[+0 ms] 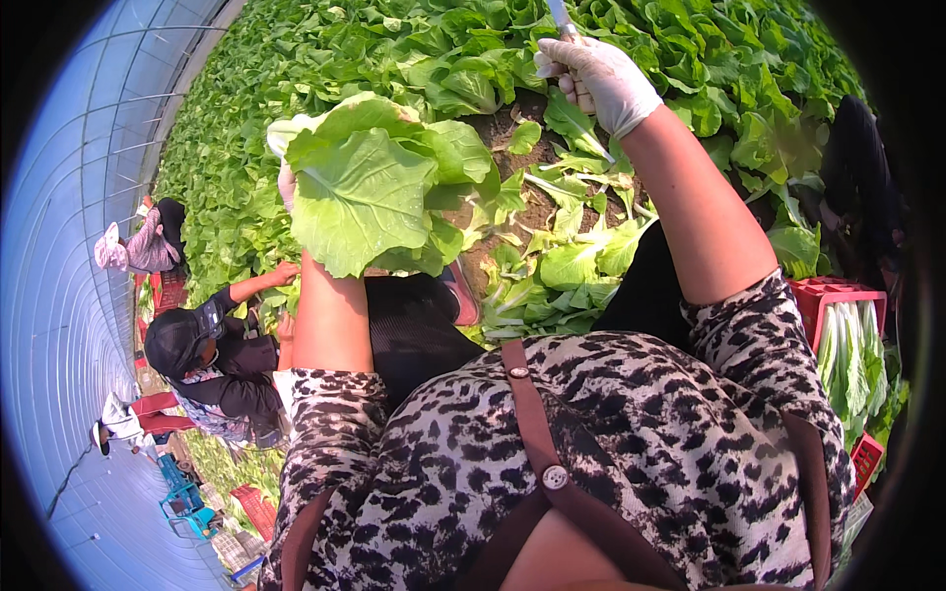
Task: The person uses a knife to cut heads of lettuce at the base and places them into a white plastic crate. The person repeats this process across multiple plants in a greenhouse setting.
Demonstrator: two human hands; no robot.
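Note:
My left hand (287, 185), in a pale glove, holds up a leafy head of green cabbage (362, 192); its broad leaves hide most of the fingers. Higher up on the right, my gloved right hand (602, 81) is closed around a knife (560, 13), whose blade runs out of the top of the view. Between my hands, cut leaves (569, 258) lie scattered over bare brown soil (517, 133). A standing leafy head (469, 85) grows just beyond the soil patch.
Dense rows of leafy greens (310, 66) spread ahead. A red crate (839, 292) of harvested heads stands at right. At left a person in a black cap (177, 343) works close by, with others farther off, a blue-green machine (185, 495) and another red crate (255, 510).

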